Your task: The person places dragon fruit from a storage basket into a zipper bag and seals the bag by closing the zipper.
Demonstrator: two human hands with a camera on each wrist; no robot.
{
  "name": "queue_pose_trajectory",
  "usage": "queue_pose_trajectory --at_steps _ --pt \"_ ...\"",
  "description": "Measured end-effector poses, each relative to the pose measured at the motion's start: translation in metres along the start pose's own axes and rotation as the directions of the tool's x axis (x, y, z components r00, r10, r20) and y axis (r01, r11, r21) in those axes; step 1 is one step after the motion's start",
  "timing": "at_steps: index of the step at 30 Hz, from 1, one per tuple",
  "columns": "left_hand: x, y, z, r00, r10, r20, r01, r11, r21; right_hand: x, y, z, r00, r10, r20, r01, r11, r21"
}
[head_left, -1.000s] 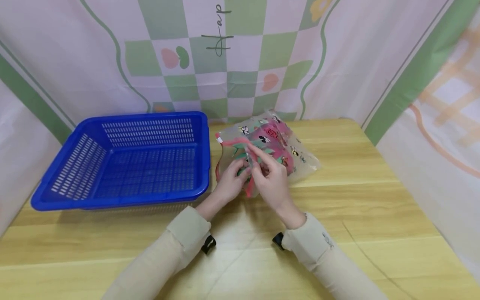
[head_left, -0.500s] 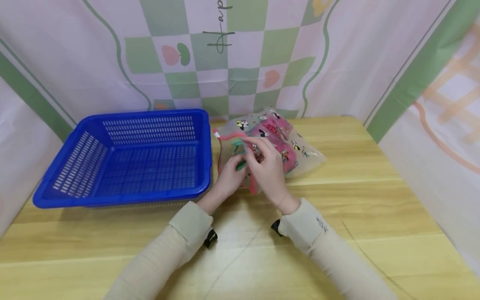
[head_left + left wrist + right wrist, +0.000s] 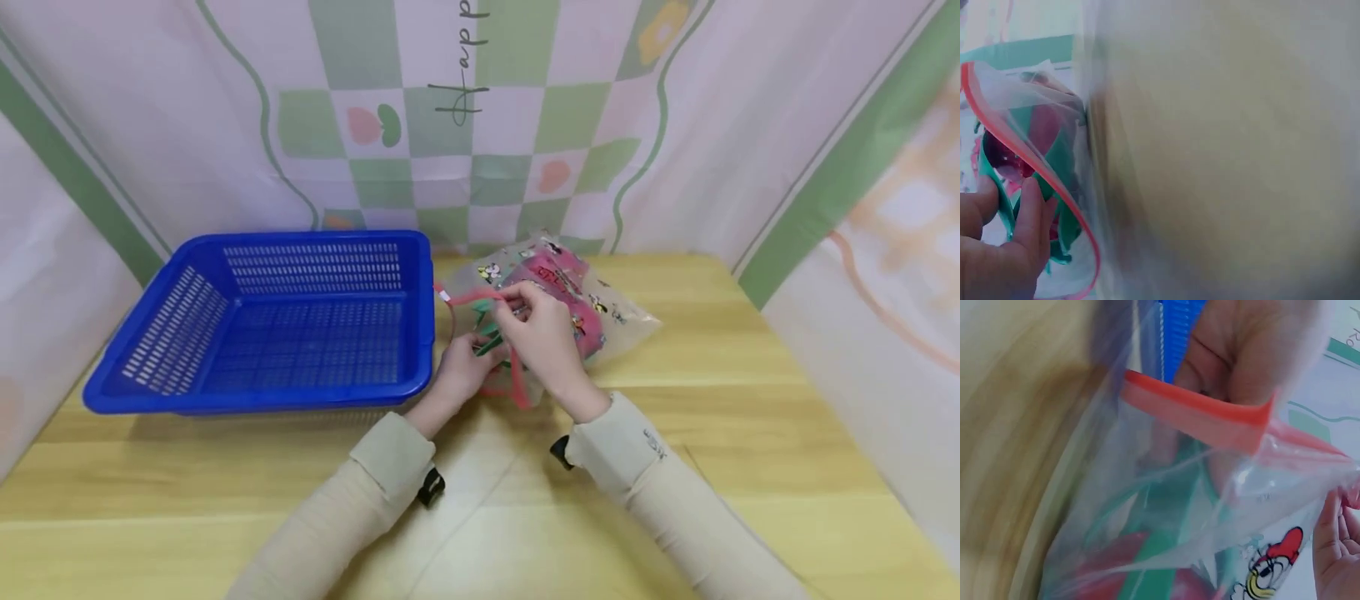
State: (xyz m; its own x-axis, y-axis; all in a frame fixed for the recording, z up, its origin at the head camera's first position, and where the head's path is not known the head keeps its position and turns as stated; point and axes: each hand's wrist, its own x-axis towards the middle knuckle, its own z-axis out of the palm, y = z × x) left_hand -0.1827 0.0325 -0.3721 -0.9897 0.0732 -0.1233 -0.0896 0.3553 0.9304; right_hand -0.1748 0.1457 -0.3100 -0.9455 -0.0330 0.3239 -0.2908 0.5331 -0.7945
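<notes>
A clear zip bag [image 3: 626,312] with cartoon prints and a red-pink zip edge lies on the table, its mouth toward me. Pink objects with green leaf-like parts [image 3: 486,333] show inside; their exact kind is unclear. My left hand [image 3: 459,371] reaches in through the mouth. In the left wrist view, its thumb and fingers pinch a green leaf-like part [image 3: 1002,203]. My right hand [image 3: 549,342] pinches the bag's upper edge and holds it raised. In the right wrist view, the red zip strip [image 3: 1194,409] crosses in front of the left hand's fingers.
A blue plastic basket [image 3: 258,407] with slotted walls stands left of the bag, close to the left hand. A patterned cloth [image 3: 438,192] hangs behind the wooden table [image 3: 720,400]. Bands with black pieces [image 3: 431,486] sit at both cuffs.
The bag's mouth has opened wider, with its zip edge drawn outward by my right hand. More of the green part shows at my left fingers. The head view has shifted slightly.
</notes>
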Motion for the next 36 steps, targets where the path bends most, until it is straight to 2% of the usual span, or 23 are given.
queue_pose_trajectory --at_steps 3,6,9,14,16,19,22,25,28,33,36 --pt "0.001 -0.002 0.005 1.000 -0.006 -0.008 0.005 0.997 -0.071 0.001 0.002 -0.002 0.999 0.034 -0.013 -0.033 0.998 0.055" --pt "0.004 -0.001 0.011 1.000 0.011 -0.029 -0.014 0.994 -0.106 0.002 0.003 -0.004 0.998 0.055 -0.024 -0.052 0.993 0.105" --pt "0.009 0.002 0.017 0.999 0.025 -0.045 -0.030 0.993 -0.112 0.004 0.005 -0.007 0.996 0.071 -0.053 -0.063 0.989 0.132" --pt "0.016 0.005 0.025 0.998 0.005 -0.067 -0.013 0.992 -0.122 0.007 0.004 -0.008 0.990 0.108 -0.092 -0.092 0.983 0.160" --pt "0.018 0.006 0.026 0.996 0.013 -0.083 -0.021 0.996 -0.089 0.009 0.002 -0.007 0.989 0.121 -0.087 -0.106 0.981 0.160" --pt "0.020 0.006 0.028 0.991 0.068 -0.115 -0.064 0.997 0.039 0.010 -0.001 -0.003 0.988 0.130 -0.085 -0.116 0.982 0.150" --pt "0.021 0.006 0.029 0.980 0.143 -0.136 -0.113 0.972 0.208 0.010 -0.002 0.000 0.990 0.120 -0.073 -0.109 0.984 0.137" --pt "0.023 0.007 0.033 0.976 0.177 -0.127 -0.135 0.949 0.286 0.011 -0.002 0.002 0.992 0.112 -0.052 -0.103 0.983 0.152" --pt "0.025 0.007 0.036 0.973 0.193 -0.127 -0.148 0.942 0.302 0.012 0.000 0.002 0.993 0.110 -0.047 -0.100 0.978 0.180" --pt "0.024 0.008 0.032 0.969 0.218 -0.117 -0.182 0.949 0.258 0.015 0.002 0.001 0.993 0.108 -0.049 -0.098 0.979 0.179" --pt "0.019 0.009 0.029 0.973 0.213 -0.091 -0.191 0.960 0.203 0.017 0.003 -0.003 0.992 0.116 -0.043 -0.108 0.981 0.163"
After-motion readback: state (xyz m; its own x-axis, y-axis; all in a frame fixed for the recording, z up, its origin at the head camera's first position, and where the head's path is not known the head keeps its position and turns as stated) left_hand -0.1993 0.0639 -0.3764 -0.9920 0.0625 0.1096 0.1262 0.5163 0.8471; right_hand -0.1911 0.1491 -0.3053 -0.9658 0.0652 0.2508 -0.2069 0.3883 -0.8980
